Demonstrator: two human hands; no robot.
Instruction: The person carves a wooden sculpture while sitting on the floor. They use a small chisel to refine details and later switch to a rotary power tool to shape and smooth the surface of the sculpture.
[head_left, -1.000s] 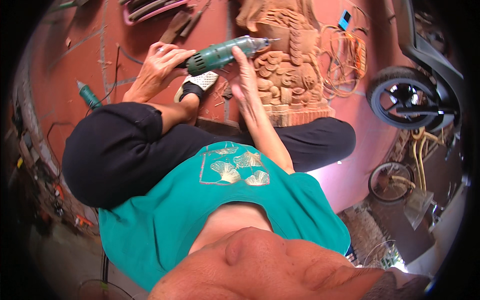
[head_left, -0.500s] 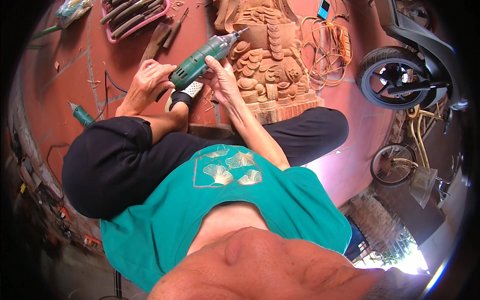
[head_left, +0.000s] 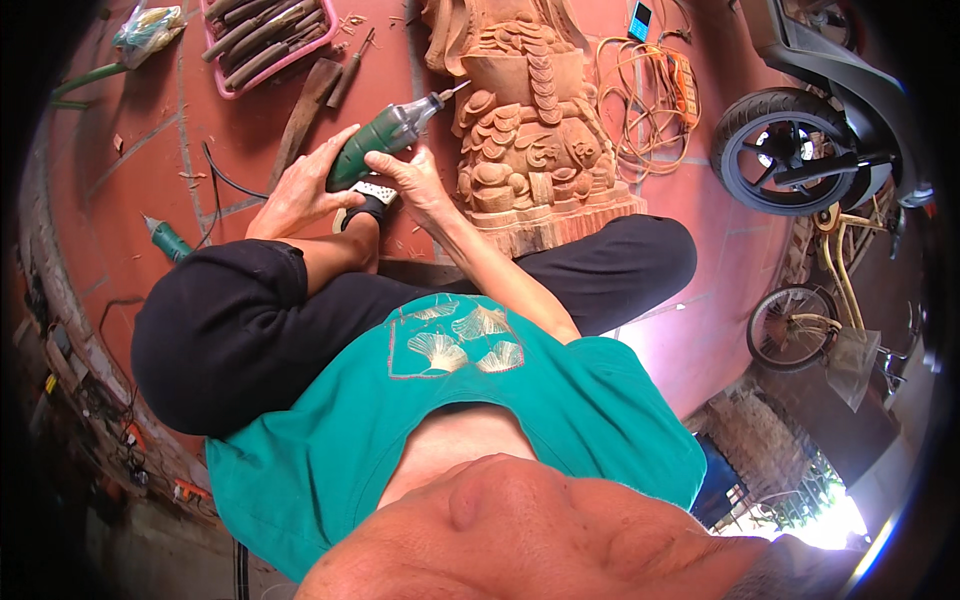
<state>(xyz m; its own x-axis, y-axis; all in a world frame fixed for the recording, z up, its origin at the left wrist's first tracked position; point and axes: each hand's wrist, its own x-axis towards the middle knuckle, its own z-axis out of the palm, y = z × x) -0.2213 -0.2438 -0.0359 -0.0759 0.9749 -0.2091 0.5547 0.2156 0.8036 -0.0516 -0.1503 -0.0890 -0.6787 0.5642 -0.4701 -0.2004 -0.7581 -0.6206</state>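
A green rotary tool (head_left: 372, 150) with a grey nose and a thin metal bit is held between my two hands. My left hand (head_left: 303, 187) grips its rear end, fingers along the far side. With thumb on top, my right hand (head_left: 412, 187) holds the body from the near right; its other fingers are partly hidden beneath. The bit points up and right, its tip close to the left edge of a carved wooden statue (head_left: 540, 120); whether it touches cannot be told. The statue shows rounded shapes and a string of overlapping discs.
A pink basket (head_left: 327, 45) of chisels stands at the far left, with a wooden mallet (head_left: 310, 105) and a chisel (head_left: 350, 72) nearby. Another green tool (head_left: 168, 240) lies left. An orange cord (head_left: 640, 120), a blue phone (head_left: 641, 20) and a motorbike wheel (head_left: 735, 150) are right.
The rotary tool has shifted left and slightly nearer, its bit tilting more steeply away. My left hand has wrapped round its rear end; my right hand has moved left along with it.
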